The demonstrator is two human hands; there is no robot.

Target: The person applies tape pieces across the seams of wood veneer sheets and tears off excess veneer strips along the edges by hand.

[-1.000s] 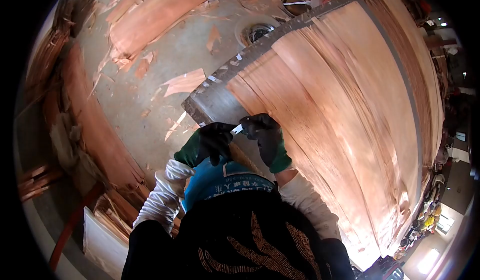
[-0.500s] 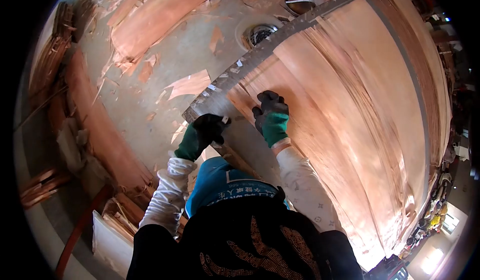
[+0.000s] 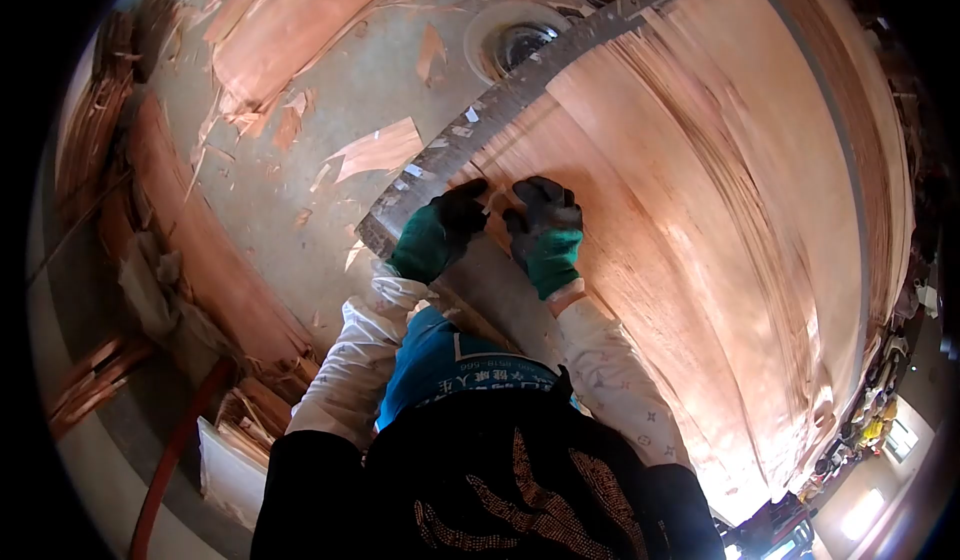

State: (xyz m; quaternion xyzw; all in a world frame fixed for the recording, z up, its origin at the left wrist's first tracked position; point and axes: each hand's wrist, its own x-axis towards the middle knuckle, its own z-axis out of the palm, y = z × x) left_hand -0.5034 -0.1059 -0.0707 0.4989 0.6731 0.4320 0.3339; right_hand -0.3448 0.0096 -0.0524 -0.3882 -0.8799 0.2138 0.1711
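Both my hands wear black-and-green work gloves. My left hand (image 3: pixel 440 228) is at the near left corner of a large thin wood veneer sheet (image 3: pixel 620 180). Its fingers are closed in a pinch, with a small pale piece just showing at the fingertips; I cannot make out what it is. Close by on the right, my right hand (image 3: pixel 545 235) rests on the veneer near the same edge. Its fingers are bent and the thumb stands apart, with nothing visibly gripped. The sheet lies on a grey-edged table (image 3: pixel 385 210) and has dark splits along its grain.
Small white bits (image 3: pixel 418 172) stick to the table edge. Beyond it, a round container (image 3: pixel 515 45) stands on the floor. Long veneer strips (image 3: pixel 290 35) and torn scraps (image 3: pixel 380 147) lie about. Veneer is piled at the far left (image 3: pixel 95 125). A blue printed apron (image 3: pixel 460 360) covers my lap.
My left hand has moved right and forward, from over the table's corner to the veneer's edge beside my right hand. The right hand has hardly moved. The view has shifted slightly.
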